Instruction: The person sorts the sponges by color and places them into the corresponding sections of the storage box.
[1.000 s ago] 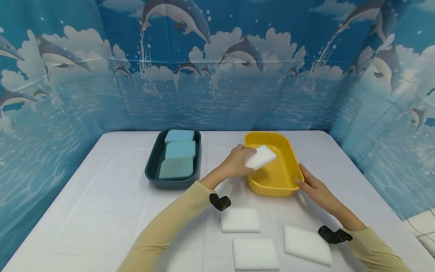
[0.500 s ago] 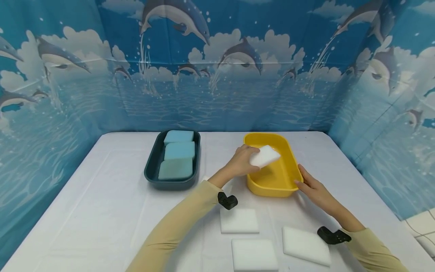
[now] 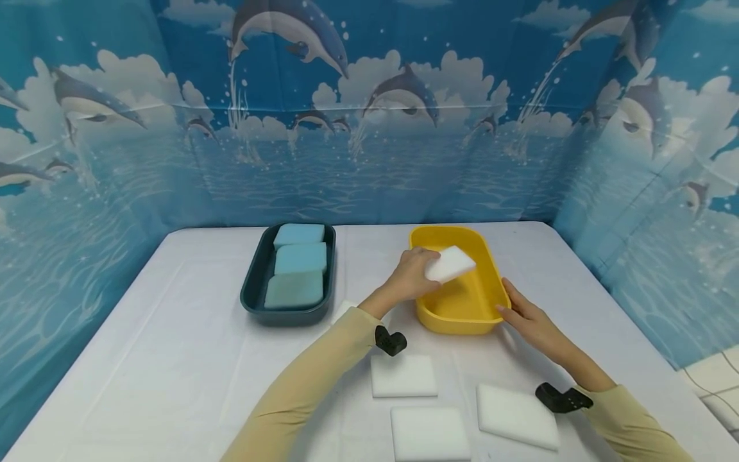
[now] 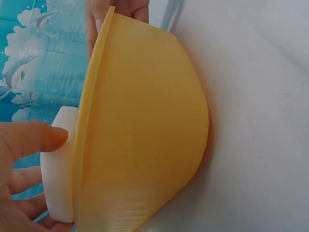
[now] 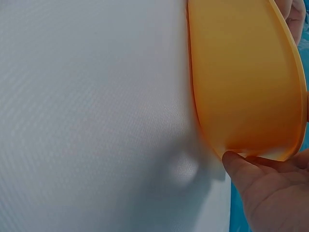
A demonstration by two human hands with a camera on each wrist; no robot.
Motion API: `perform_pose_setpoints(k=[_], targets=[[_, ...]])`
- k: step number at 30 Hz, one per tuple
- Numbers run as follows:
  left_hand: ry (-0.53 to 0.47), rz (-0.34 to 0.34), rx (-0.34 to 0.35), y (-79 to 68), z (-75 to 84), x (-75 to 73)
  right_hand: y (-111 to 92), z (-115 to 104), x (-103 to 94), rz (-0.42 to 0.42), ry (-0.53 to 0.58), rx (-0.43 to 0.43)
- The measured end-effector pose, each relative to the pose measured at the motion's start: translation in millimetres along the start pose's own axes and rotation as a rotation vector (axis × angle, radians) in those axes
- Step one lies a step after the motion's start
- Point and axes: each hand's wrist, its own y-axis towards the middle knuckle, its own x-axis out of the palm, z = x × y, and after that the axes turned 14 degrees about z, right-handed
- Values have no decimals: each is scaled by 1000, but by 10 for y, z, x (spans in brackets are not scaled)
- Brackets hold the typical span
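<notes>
My left hand (image 3: 411, 274) pinches a white sponge (image 3: 453, 264) by its left end, tilted over the yellow bin (image 3: 426, 319). In the left wrist view, thumb and fingers lie on opposite faces of that sponge (image 4: 59, 179), which is partly beyond the rim. My right hand (image 3: 534, 327) holds the bin's near right corner, the thumb at the front and the fingers along the right side. The right wrist view shows that thumb (image 5: 236, 164) against the bin wall (image 5: 241, 72). Much of the bin's floor shows in the head view; its left part is hidden.
A dark teal bin (image 3: 251, 289) at the back left holds three blue-green sponges (image 3: 300, 258). White sponges lie near the front: one (image 3: 404, 376), another (image 3: 430, 434) and a third (image 3: 516, 417) near the right wrist. A white piece (image 3: 344, 310) shows partly behind the left sleeve.
My left hand has moved slightly right with the white sponge, further over the yellow bin. My right hand keeps its hold. The whole head view has shifted a little.
</notes>
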Motion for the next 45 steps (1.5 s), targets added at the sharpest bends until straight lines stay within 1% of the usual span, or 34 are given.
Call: perform_pose_setpoints(k=[5, 10, 15, 21, 25, 30, 34, 39, 45], targets=[[-17, 25, 11, 41, -5, 55, 10, -9, 9, 0, 6, 8], [10, 41, 26, 90, 13, 124, 10, -6, 17, 2, 6, 14], [41, 45, 5, 137, 44, 167, 4, -3, 6, 2, 7, 9], [33, 48, -18, 208, 63, 200, 3, -11, 0, 6, 25, 5], [33, 55, -37, 217, 45, 215, 11, -20, 36, 11, 29, 11], [14, 53, -23, 209, 69, 232, -8, -22, 14, 23, 12, 26], [-1, 65, -7, 168, 54, 186, -5, -25, 20, 14, 6, 28], [-32, 96, -9, 123, 20, 110, -7, -27, -1, 7, -1, 14], [-75, 171, 33, 67, -67, 39, -4, -15, -9, 0, -1, 14]])
